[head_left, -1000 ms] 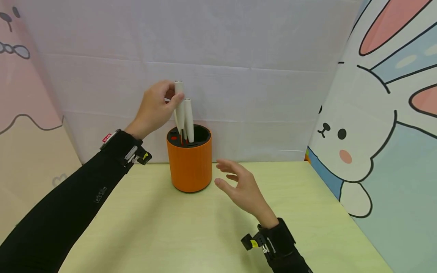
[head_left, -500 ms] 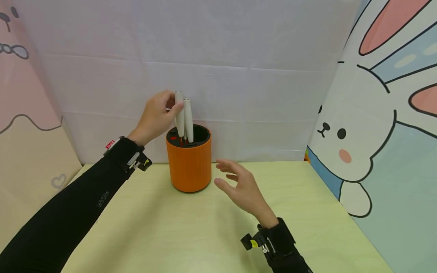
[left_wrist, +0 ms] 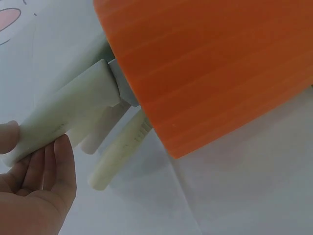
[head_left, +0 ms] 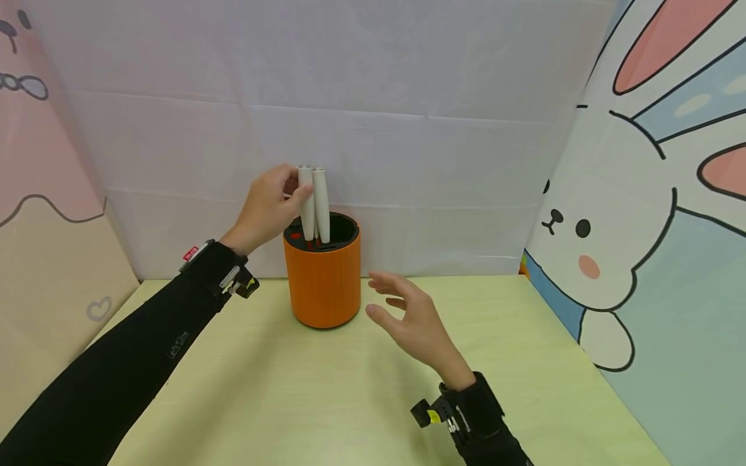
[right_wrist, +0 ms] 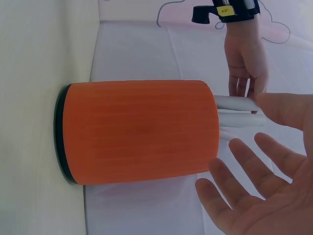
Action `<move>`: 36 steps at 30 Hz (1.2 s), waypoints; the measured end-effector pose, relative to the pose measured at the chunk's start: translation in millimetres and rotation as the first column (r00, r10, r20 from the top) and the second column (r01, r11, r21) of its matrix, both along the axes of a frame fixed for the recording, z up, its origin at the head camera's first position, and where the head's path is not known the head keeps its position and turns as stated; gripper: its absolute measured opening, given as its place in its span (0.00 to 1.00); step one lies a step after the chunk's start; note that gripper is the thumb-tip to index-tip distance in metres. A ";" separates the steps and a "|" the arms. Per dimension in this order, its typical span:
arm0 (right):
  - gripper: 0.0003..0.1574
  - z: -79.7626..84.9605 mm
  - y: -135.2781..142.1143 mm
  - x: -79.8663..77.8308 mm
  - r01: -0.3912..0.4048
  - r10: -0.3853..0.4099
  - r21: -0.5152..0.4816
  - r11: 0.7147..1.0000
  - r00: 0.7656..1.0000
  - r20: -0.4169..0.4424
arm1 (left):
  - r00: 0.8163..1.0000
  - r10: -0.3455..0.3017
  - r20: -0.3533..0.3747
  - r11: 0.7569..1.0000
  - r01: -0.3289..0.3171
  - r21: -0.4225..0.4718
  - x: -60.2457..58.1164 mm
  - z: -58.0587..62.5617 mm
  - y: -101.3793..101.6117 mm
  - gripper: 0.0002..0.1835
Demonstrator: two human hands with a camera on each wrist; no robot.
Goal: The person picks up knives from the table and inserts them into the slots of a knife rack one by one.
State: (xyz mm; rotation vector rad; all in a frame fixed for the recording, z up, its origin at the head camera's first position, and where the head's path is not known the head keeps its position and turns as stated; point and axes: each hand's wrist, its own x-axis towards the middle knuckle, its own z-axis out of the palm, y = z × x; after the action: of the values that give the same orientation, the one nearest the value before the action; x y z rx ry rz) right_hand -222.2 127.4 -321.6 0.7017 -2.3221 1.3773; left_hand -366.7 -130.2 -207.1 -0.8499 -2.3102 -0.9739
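My left hand pinches a knife by the upper end of its white handle. That knife stands upright in the black slotted top of an orange knife holder, with a short strip of grey blade showing above the rim in the left wrist view. Right beside it another white-handled knife stands in the holder. Lower in the left wrist view, one more white handle sticks out of it. My right hand hovers to the holder's right, fingers spread and slightly bent, touching nothing.
The holder stands on a pale yellow-green table near its back edge. Behind rises a white cloth backdrop. A printed rabbit panel borders the right side, and a pink and cream panel the left.
My left hand has moved down with the knife, whose handle top is now about level with the one beside it; its blade has sunk into the holder. The right hand has stayed still.
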 end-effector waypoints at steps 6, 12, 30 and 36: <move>0.30 -0.6 0.5 0.3 -0.003 0.003 0.004 1.000 1.000 -0.006 | 0.999 -0.024 0.022 1.000 0.024 0.000 -0.3 -6.5 -2.8 0.14; 0.30 -0.3 0.3 -0.4 -0.005 0.005 0.007 1.000 1.000 -0.014 | 0.999 -0.020 0.044 1.000 0.019 0.010 0.6 -8.0 -3.5 0.16; 0.32 -5.5 35.5 3.9 0.031 -0.029 0.047 0.998 0.998 -0.047 | 0.997 0.025 0.069 0.999 -0.023 -0.035 8.8 -19.7 -13.8 0.25; 0.31 -9.5 65.5 8.1 0.100 -0.089 0.147 0.984 0.993 -0.080 | 0.998 0.052 0.019 0.998 -0.052 -0.045 29.2 -28.6 -35.2 0.26</move>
State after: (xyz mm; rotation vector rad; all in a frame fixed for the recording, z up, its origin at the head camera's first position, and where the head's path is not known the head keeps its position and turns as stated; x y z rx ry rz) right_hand -214.0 192.8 -331.0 0.6643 -2.3868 1.1264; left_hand -337.4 -165.4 -235.7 -0.7967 -2.3673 -0.9167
